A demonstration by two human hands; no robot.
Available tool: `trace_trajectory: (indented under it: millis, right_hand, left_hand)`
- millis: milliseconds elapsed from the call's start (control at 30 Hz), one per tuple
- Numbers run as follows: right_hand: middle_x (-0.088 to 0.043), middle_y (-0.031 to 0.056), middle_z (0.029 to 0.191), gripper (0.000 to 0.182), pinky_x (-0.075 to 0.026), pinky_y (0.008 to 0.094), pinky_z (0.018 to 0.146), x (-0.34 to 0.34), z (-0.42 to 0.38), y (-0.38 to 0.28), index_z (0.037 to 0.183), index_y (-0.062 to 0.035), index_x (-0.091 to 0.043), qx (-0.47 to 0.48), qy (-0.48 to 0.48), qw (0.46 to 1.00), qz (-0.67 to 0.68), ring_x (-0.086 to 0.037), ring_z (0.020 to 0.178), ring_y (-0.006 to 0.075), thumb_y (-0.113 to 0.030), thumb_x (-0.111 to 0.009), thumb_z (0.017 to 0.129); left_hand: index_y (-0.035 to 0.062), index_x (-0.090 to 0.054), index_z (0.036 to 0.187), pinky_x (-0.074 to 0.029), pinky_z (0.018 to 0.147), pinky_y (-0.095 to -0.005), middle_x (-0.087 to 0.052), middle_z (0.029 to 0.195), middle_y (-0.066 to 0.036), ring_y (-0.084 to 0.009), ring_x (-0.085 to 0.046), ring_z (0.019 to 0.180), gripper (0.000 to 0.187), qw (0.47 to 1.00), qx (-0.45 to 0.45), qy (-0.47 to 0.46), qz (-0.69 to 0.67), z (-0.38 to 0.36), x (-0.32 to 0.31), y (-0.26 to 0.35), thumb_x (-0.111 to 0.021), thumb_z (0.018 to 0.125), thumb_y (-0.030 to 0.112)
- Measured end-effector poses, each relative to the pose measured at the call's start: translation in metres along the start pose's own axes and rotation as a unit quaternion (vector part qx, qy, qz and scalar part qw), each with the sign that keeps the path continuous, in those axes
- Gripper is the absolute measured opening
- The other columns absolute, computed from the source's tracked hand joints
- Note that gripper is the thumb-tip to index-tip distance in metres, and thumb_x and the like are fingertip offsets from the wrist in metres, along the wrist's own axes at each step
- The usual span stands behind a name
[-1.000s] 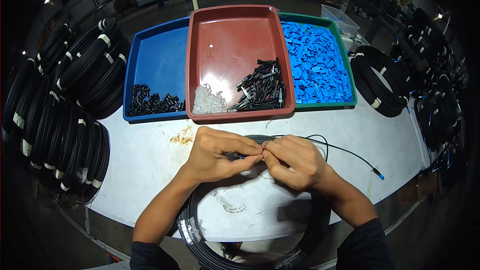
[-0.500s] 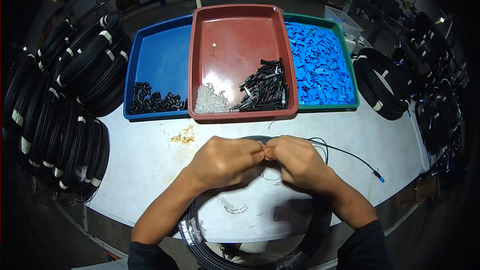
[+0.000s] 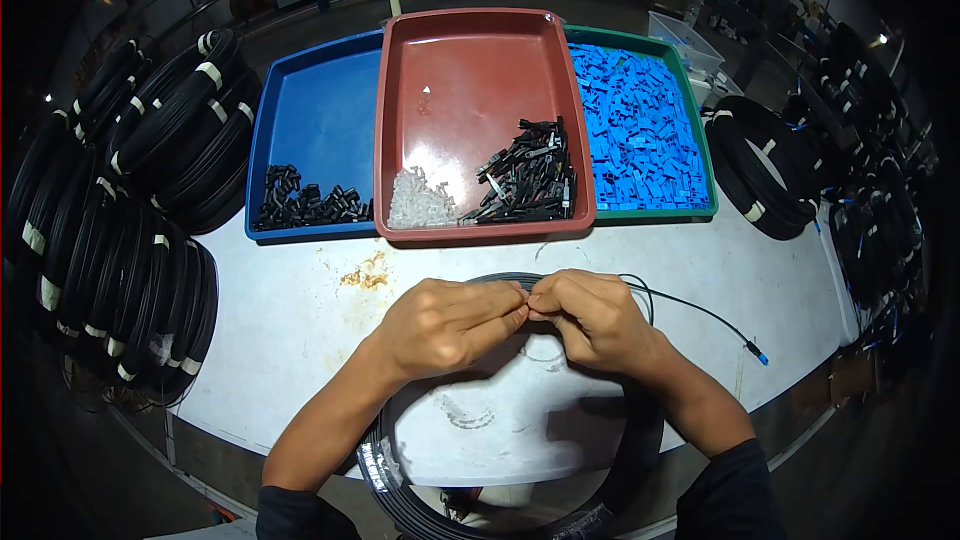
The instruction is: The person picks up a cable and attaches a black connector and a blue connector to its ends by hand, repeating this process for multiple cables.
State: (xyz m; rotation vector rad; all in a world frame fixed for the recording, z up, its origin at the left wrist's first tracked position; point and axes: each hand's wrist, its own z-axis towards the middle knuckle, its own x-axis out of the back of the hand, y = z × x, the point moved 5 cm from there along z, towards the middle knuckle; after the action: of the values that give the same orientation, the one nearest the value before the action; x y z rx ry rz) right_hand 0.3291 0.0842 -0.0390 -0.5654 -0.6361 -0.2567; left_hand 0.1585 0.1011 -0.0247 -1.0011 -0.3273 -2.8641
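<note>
My left hand and my right hand meet over the far side of a coil of black cable. Fingertips of both are pinched together, and whatever lies between them is hidden. The coil rests on the white table, its near side hanging past the front edge, with clear tape wrapped round it in places. From behind my right hand a loose cable end runs out to the right, tipped with a blue connector.
A blue tray holds black parts. The red tray holds clear pieces and black pieces. Blue clips fill the green tray. Cable coils stand at the left; another coil lies right.
Both hands stay at the same spot, their fingers shifting slightly against each other. The coil and trays look nearly unmoved.
</note>
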Motion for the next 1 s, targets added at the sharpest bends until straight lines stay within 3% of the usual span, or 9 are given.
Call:
trace_trajectory:
  millis: [100,200,333,400,500,700,767,867,1000]
  right_hand:
    - [-0.064,0.0127,0.084,0.013,-0.052,0.0386,0.062,0.004,0.005,-0.008,0.085,0.0006,-0.058,0.075,0.015,0.995,-0.071,-0.063,0.068,0.0278,0.003,-0.066,0.075]
    - [-0.065,0.0123,0.084,0.013,-0.052,0.039,0.063,0.01,0.008,-0.028,0.083,0.0002,-0.058,0.146,0.019,0.973,-0.177,-0.063,0.069,0.0285,0.005,-0.066,0.073]
    - [-0.065,0.0111,0.085,0.012,-0.052,0.0378,0.062,0.007,0.005,-0.026,0.082,-0.0002,-0.059,0.149,0.014,0.974,-0.168,-0.063,0.069,0.0274,0.003,-0.068,0.074]
    - [-0.066,0.0098,0.085,0.011,-0.052,0.036,0.061,0.003,0.001,-0.001,0.082,-0.0009,-0.06,0.005,0.015,1.0,0.005,-0.063,0.069,0.0257,0.0,-0.068,0.075]
    - [-0.066,0.0088,0.082,0.01,-0.052,0.0347,0.061,0.002,0.004,-0.001,0.082,-0.0013,-0.061,-0.014,0.032,0.999,0.017,-0.064,0.069,0.0244,-0.001,-0.068,0.076]
    - [-0.066,0.009,0.083,0.009,-0.052,0.034,0.061,0.011,0.009,-0.029,0.082,-0.001,-0.06,0.17,0.029,0.969,-0.178,-0.064,0.069,0.0242,0.0,-0.067,0.076]
    - [-0.066,0.0101,0.083,0.011,-0.053,0.0353,0.063,0.009,0.007,-0.02,0.083,-0.0002,-0.06,0.114,0.023,0.986,-0.117,-0.065,0.07,0.0258,0.003,-0.067,0.075]
    - [-0.067,0.0137,0.085,0.019,-0.055,0.04,0.067,0.005,0.004,-0.003,0.086,0.002,-0.06,-0.042,0.004,0.998,0.041,-0.066,0.073,0.0311,0.011,-0.065,0.07]
    - [-0.067,0.0135,0.085,0.019,-0.055,0.0394,0.067,0.007,0.007,-0.006,0.086,0.002,-0.06,0.009,0.033,0.999,0.021,-0.067,0.073,0.0305,0.01,-0.065,0.07]
  left_hand:
    - [0.0003,-0.077,0.088,-0.062,0.061,-0.0307,-0.078,0.089,-0.011,-0.0198,-0.076,0.073,0.014,0.998,0.055,-0.002,-0.038,0.005,0.004,0.0,-0.084,0.075,0.004]
    - [0.001,-0.08,0.084,-0.058,0.057,-0.0262,-0.079,0.082,-0.011,-0.0138,-0.074,0.065,0.006,0.928,0.299,0.014,-0.221,0.001,0.001,-0.017,-0.083,0.08,0.004]
    - [0.0009,-0.079,0.087,-0.06,0.059,-0.0295,-0.078,0.086,-0.012,-0.0182,-0.075,0.069,0.01,0.965,0.204,0.013,-0.166,0.002,0.001,-0.01,-0.083,0.077,0.003]
    - [0.0,-0.078,0.089,-0.061,0.063,-0.0309,-0.078,0.089,-0.012,-0.0228,-0.076,0.073,0.015,0.997,0.059,-0.009,-0.041,0.006,0.001,0.001,-0.082,0.075,0.002]
    - [-0.0004,-0.078,0.085,-0.063,0.069,-0.0294,-0.078,0.088,-0.015,-0.0223,-0.077,0.073,0.011,1.0,0.019,-0.003,-0.002,0.003,0.001,0.001,-0.083,0.075,-0.002]
    - [0.0,-0.08,0.085,-0.062,0.065,-0.0278,-0.078,0.087,-0.015,-0.0203,-0.077,0.074,0.007,0.927,0.294,0.021,-0.23,0.001,0.001,-0.013,-0.082,0.079,0.002]
    - [0.0003,-0.079,0.088,-0.063,0.065,-0.0288,-0.078,0.089,-0.014,-0.0212,-0.077,0.075,0.012,0.954,0.227,0.018,-0.197,0.001,0.002,-0.012,-0.083,0.077,0.002]
    - [0.0013,-0.077,0.096,-0.063,0.066,-0.0309,-0.078,0.094,-0.011,-0.0226,-0.077,0.077,0.024,1.0,0.011,-0.006,-0.023,-0.002,-0.001,-0.003,-0.085,0.074,0.003]
    - [0.0009,-0.077,0.094,-0.063,0.065,-0.0304,-0.079,0.093,-0.01,-0.0224,-0.077,0.075,0.02,0.994,0.083,0.009,-0.066,0.001,0.004,-0.004,-0.084,0.075,0.002]
